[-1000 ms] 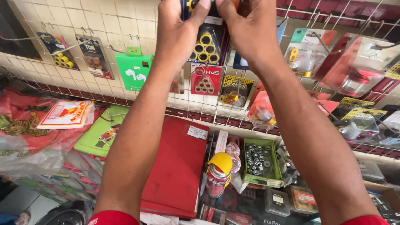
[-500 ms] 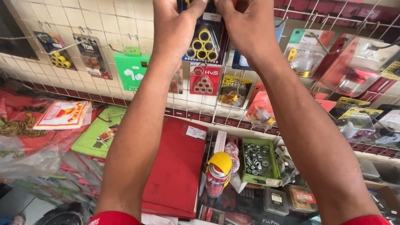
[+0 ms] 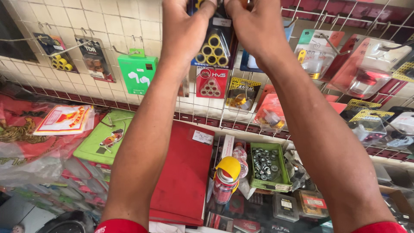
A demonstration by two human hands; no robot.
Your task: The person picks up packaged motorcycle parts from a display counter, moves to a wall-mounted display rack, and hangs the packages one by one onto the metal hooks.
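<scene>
Left hand [image 3: 183,32] and right hand [image 3: 254,30] raised side by side, fingers curled on top edge of hanging blister pack [image 3: 212,48]; fingertips cut off by frame top, exact grip unclear. Pack: clear glossy plastic, yellow-and-black rollers stacked in triangle, hanging on white wire rack [image 3: 207,113] against tiled wall. Below: green tray [image 3: 268,184] of metal nuts, yellow-capped spray can [image 3: 225,180], flat red folder [image 3: 183,172].
</scene>
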